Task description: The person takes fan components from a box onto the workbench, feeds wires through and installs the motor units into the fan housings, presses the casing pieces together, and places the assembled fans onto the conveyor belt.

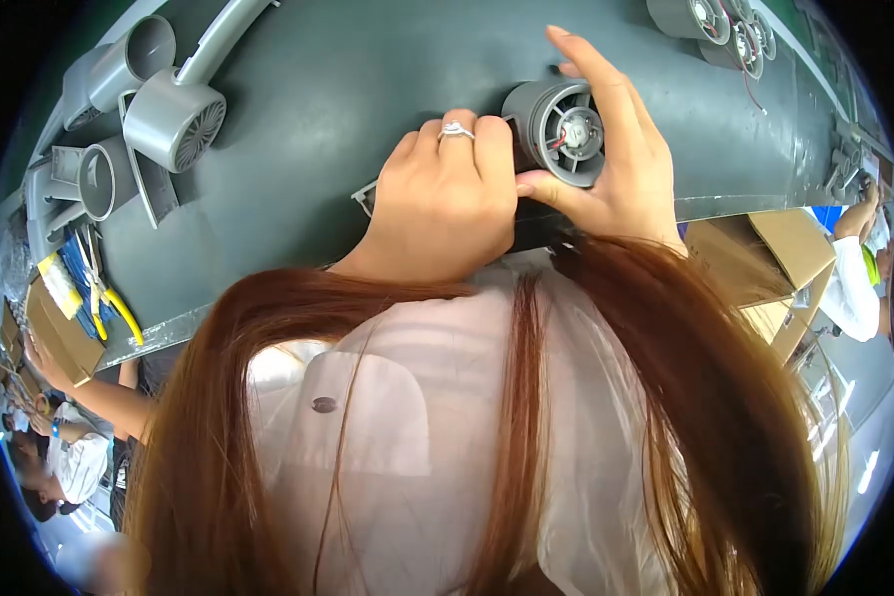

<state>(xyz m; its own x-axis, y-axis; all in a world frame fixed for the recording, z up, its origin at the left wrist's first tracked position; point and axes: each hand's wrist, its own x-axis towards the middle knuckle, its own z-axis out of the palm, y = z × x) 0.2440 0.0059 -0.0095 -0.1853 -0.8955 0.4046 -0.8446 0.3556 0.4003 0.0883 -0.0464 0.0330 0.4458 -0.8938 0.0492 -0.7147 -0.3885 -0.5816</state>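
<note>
Long reddish-brown hair [725,397] hangs nearest, below a curled left hand [445,199], its contents hidden so I cannot tell its hold, and a right hand [631,174] spread wide beside a grey cylindrical plastic motor housing [544,124] over the flat dark-green tabletop [308,109], apparently steadying it.

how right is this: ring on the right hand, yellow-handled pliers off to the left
One slip: the head view shows the ring on the left hand, not the right hand. The yellow-handled pliers are indeed off to the left.
</note>
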